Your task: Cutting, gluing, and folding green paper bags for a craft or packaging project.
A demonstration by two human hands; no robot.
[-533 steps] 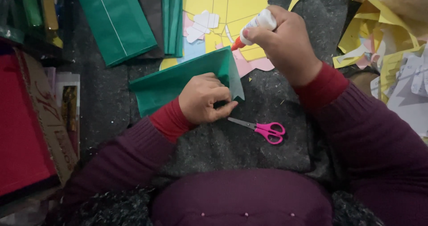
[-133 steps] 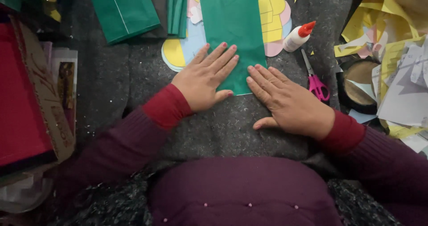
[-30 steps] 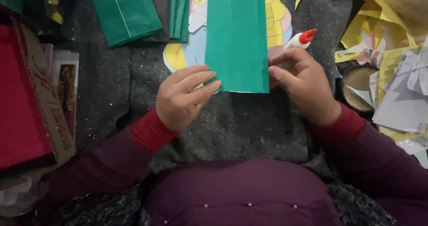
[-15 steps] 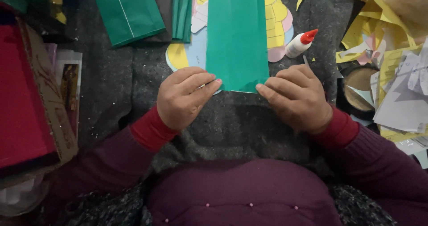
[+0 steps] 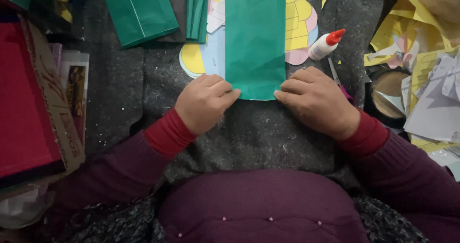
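Head view showed both hands — left hand [image 5: 203,101], right hand [image 5: 318,99] — fingers pinching the green paper bag's [image 5: 255,42] near corners.

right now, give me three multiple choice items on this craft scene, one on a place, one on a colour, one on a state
1. Where does the glue bottle lie?
A. right of the green paper bag
B. on the red box
C. in the left hand

2. What colour is the glue bottle's cap?
A. blue
B. red
C. black

3. How do the hands meet the green paper bag?
A. both lifted clear of it
B. only the right hand touches it
C. the left hand and the right hand each press a bottom corner

Answers:
1 A, it lies on the grey felt just past the bag's right edge.
2 B, the tip is red on a white body.
3 C, fingertips of both hands sit on the bag's lower corners.
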